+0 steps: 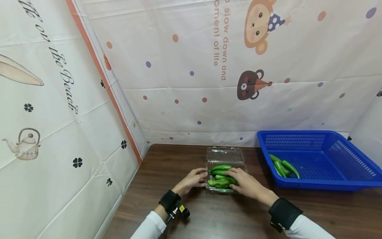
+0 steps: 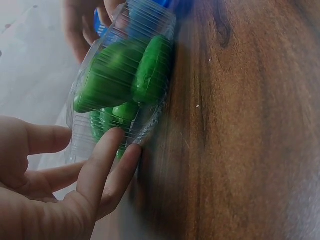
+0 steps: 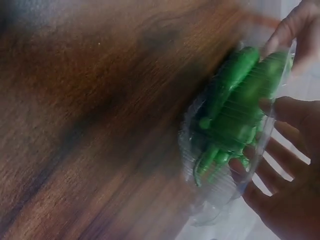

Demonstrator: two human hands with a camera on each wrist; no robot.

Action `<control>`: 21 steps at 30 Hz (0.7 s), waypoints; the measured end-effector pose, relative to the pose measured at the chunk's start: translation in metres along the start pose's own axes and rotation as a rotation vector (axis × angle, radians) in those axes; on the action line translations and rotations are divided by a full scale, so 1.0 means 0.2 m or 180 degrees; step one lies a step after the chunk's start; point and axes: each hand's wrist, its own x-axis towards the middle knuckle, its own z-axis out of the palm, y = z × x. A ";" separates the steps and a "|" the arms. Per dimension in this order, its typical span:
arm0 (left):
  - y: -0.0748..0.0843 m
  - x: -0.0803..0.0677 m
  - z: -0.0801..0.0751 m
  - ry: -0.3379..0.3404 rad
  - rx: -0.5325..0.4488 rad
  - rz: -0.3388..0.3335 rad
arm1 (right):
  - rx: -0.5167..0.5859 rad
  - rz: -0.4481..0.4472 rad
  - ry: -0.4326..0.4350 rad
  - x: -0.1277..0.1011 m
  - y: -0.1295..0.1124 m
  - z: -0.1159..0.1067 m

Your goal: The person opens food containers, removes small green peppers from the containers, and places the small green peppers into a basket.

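Bottom of frame: two white sleeves (image 1: 150, 226), two black wrist straps (image 1: 170, 201), one per arm, over the brown table (image 1: 226, 217).

Both hands at lower center. Left hand (image 1: 192, 182) fingers loosely extended at the clear container's (image 1: 219, 191) left wall, no grasp visible. Right hand (image 1: 247, 184) reaches over the right rim, fingertips on the green peppers (image 1: 222, 183); contact only, not clenched (how hard it presses, can't tell).

Key relation: peppers sit inside the container, between the hands, long axes running roughly left-right in frame, so ends point at each hand. Right hand is nearer, already overlapping their right ends; left is just beside the left ends, outside the wall.

Count: one container, four peppers visible in it, overlapped, so maybe more. One clear lid (image 1: 225, 154), tipped back on the far side.

Right of frame: one blue basket (image 1: 298, 185), three or four basket peppers (image 1: 290, 168) heaped at its left end.

Far: printed cloth (image 1: 185, 83) behind everything.
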 end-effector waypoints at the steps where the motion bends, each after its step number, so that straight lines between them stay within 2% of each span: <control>1: 0.00 0.00 0.00 -0.0009 -0.0005 0.0001 | 0.0027 0.0002 -0.0014 0.00 0.01 0.01; 9: -0.01 -0.01 0.00 0.0082 -0.0001 -0.0034 | 0.0216 -0.0108 -0.0163 0.02 0.05 0.02; 21: 0.00 0.00 0.01 0.0004 -0.0002 0.0010 | -0.0009 -0.0054 -0.0071 0.05 0.06 0.05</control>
